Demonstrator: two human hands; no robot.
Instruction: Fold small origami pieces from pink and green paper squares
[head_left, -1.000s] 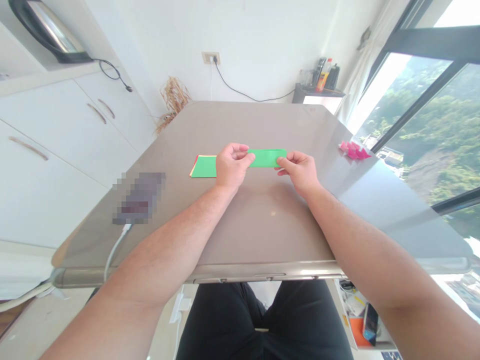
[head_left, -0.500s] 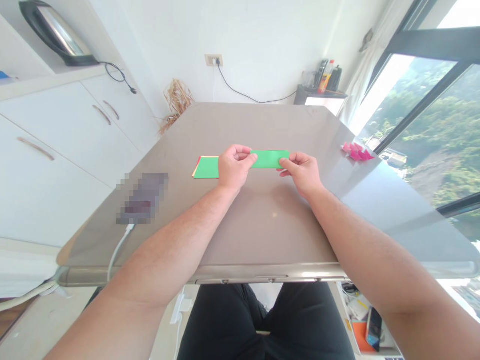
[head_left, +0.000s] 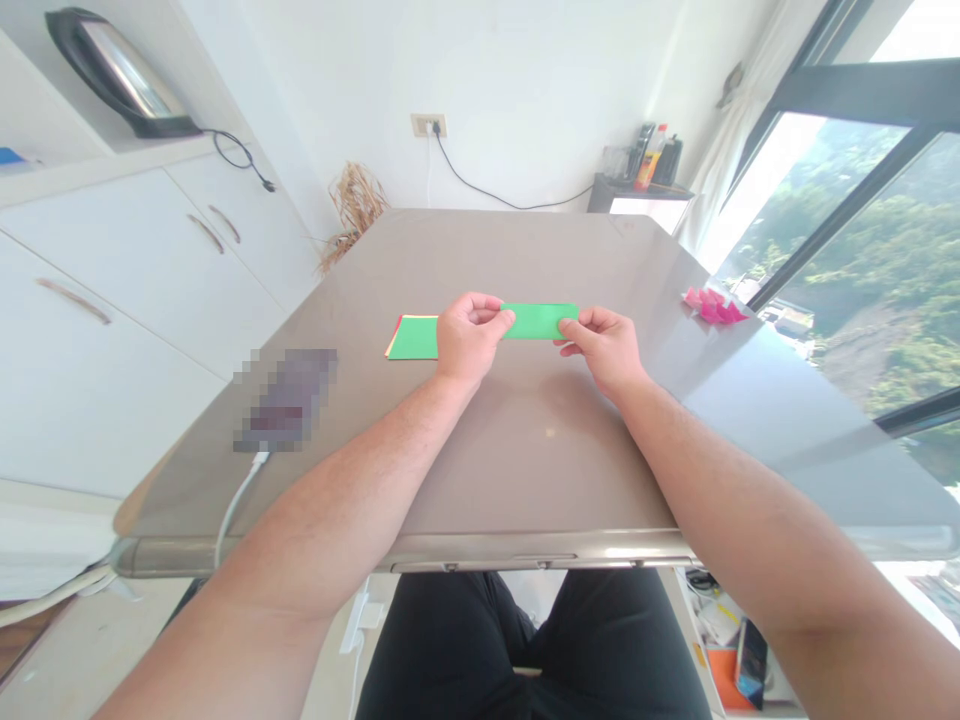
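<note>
Pixelated dark object [head_left: 285, 400] with white cable [head_left: 239, 500] lay on the left of the table [head_left: 540, 470]. Paper stack [head_left: 414, 338], green on top, sat partly behind the left hand [head_left: 466, 337], likely for easy reach. Its fingers pinched 1 end of the green strip [head_left: 538, 321] over the table; right hand [head_left: 606, 347] pinched the other, probably keeping it flat. Pink pieces [head_left: 714, 306] lay well apart, perhaps out of the way.

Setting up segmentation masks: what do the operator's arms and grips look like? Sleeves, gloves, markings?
Left arm and right arm: forearms bare, no sleeves in view, tapering to the wrists. Left grip and right grip: ungloved human hands. No watch, rings, markings or attached cables visible. Black trousers below.
</note>
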